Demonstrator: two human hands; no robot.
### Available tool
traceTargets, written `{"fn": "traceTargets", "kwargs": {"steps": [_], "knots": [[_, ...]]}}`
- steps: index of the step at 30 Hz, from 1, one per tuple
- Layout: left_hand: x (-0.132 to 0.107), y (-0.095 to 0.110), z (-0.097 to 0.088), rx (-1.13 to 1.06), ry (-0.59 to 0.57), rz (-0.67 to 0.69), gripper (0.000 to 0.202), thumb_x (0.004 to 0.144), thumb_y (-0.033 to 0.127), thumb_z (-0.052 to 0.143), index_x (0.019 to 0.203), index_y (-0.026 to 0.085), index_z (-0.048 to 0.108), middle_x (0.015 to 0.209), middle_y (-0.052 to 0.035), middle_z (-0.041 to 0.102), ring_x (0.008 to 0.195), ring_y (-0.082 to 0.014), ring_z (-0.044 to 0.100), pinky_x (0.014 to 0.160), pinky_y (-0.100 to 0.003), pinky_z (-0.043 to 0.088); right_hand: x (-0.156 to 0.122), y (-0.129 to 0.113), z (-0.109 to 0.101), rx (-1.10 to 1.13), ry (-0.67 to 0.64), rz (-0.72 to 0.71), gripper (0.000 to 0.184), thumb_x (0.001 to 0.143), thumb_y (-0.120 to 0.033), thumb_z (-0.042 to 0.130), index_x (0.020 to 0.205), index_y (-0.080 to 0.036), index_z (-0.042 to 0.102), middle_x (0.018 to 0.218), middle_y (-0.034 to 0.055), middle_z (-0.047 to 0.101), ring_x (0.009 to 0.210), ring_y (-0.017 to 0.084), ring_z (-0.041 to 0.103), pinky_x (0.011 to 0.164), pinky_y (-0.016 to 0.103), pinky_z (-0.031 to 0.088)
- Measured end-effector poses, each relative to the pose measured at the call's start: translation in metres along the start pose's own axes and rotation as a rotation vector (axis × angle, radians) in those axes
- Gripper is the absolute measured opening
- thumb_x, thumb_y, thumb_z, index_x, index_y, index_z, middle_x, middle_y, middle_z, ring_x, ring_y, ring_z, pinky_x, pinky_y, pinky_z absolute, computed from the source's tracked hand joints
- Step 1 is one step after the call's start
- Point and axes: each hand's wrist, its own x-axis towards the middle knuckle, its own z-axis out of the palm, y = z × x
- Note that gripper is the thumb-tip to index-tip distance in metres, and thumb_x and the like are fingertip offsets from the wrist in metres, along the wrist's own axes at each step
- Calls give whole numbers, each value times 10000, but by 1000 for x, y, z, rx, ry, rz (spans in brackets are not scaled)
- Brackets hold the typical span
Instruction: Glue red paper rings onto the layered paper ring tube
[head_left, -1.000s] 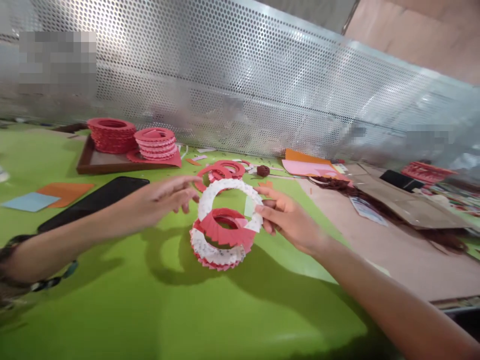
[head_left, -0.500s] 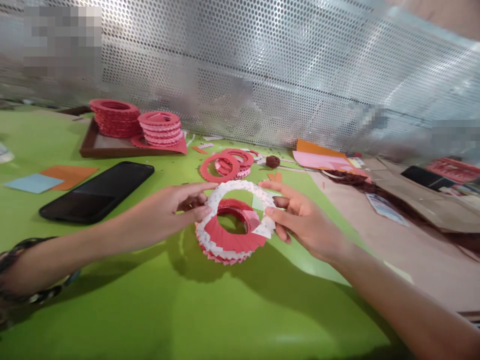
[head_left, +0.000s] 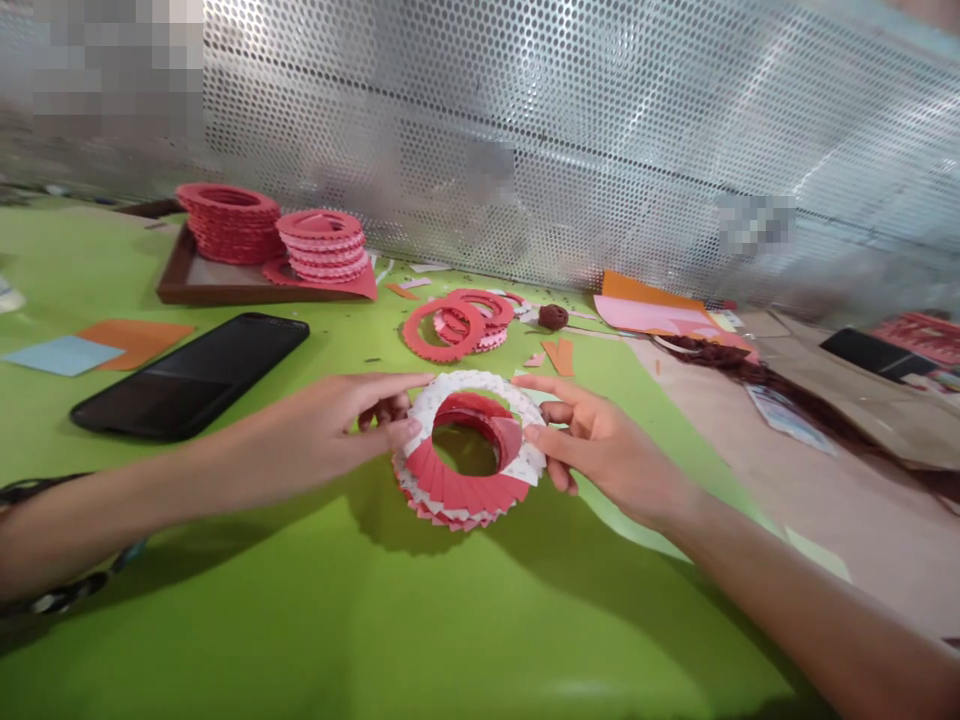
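A white, faintly patterned paper ring (head_left: pixel 474 381) lies over a stack of red and white pleated paper rings (head_left: pixel 457 487) on the green table. My left hand (head_left: pixel 382 415) pinches the white ring's left side between thumb and fingers. On its right side, my right hand (head_left: pixel 581 440) grips it the same way. Its front part cannot be told apart from the red folded strips of the stack below. A pink piece of paper (head_left: pixel 507 440) shows inside the ring opening.
A black phone (head_left: pixel 195 375) lies left, near blue and orange paper squares (head_left: pixel 64 355). Behind stand red and pink ring stacks (head_left: pixel 229 225) in a brown tray (head_left: pixel 217 293). Loose red rings (head_left: pixel 442 330), orange scraps (head_left: pixel 559 357) and a brown ball (head_left: pixel 553 317) lie beyond my hands.
The white ring has come down from a raised, tilted position to lie flatter over the stack, with both hands still holding it. The view has shifted slightly.
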Motion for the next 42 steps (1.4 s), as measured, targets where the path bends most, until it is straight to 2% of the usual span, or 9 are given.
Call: {"fn": "traceTargets", "kwargs": {"steps": [8, 12, 15, 18, 23, 27, 32, 42], "knots": [[0, 6, -1, 23, -20, 7, 611, 895, 519, 417, 1376, 175, 572, 821, -8, 694, 728, -211, 618, 689, -272, 481, -2, 0, 0, -146, 41, 11, 522, 883, -214, 635, 1386, -145, 514, 510, -116, 477, 406, 48, 440, 455, 183, 371], [0, 2, 0, 50, -20, 15, 608, 907, 542, 404, 1382, 204, 579, 783, -8, 699, 727, -221, 635, 791, -312, 520, -3, 4, 1, -167, 17, -11, 534, 873, -254, 643, 1383, -150, 524, 582, -90, 514, 417, 42, 418, 457, 190, 371], [0, -3, 2, 65, -22, -10, 595, 910, 564, 411, 1388, 251, 576, 1036, -27, 752, 892, -253, 676, 855, -317, 531, -2, 5, 2, -181, 5, -8, 540, 869, -283, 641, 1380, -149, 531, 609, -78, 521, 419, 41, 401, 444, 190, 353], [0, -6, 3, 91, -25, -43, 615, 904, 593, 405, 1406, 272, 559, 1284, -25, 693, 1093, -291, 655, 944, -340, 525, -2, 4, 3, -187, 20, 8, 542, 862, -285, 638, 1378, -155, 538, 696, -50, 558, 424, 35, 393, 428, 193, 336], [0, -6, 5, 74, -45, -50, 650, 908, 626, 406, 1420, 252, 548, 1411, -46, 609, 1253, -325, 587, 1068, -397, 464, -2, 5, 4, -214, 25, -1, 553, 844, -324, 660, 1366, -166, 567, 714, -38, 546, 469, 51, 384, 418, 198, 289], [1, -7, 5, 54, -43, -30, 609, 932, 607, 405, 1416, 268, 550, 1426, -31, 596, 1276, -324, 568, 1104, -424, 430, 0, 8, 4, -236, 34, -33, 565, 836, -339, 669, 1363, -157, 580, 713, -38, 535, 493, 59, 349, 430, 213, 263], [2, -5, 6, 50, -41, 29, 497, 964, 534, 413, 1354, 293, 603, 1352, -13, 656, 1226, -303, 599, 1050, -369, 470, 0, 10, 4, -249, 40, -48, 587, 837, -359, 679, 1376, -150, 579, 679, -55, 474, 526, 67, 327, 459, 222, 239], [1, -2, 5, 119, -42, 28, 508, 961, 554, 392, 1365, 319, 589, 1324, -22, 670, 1206, -320, 606, 1011, -406, 491, 0, 12, 4, -251, 19, -39, 607, 851, -368, 660, 1410, -156, 551, 666, -62, 459, 533, 72, 332, 473, 235, 226]]}}
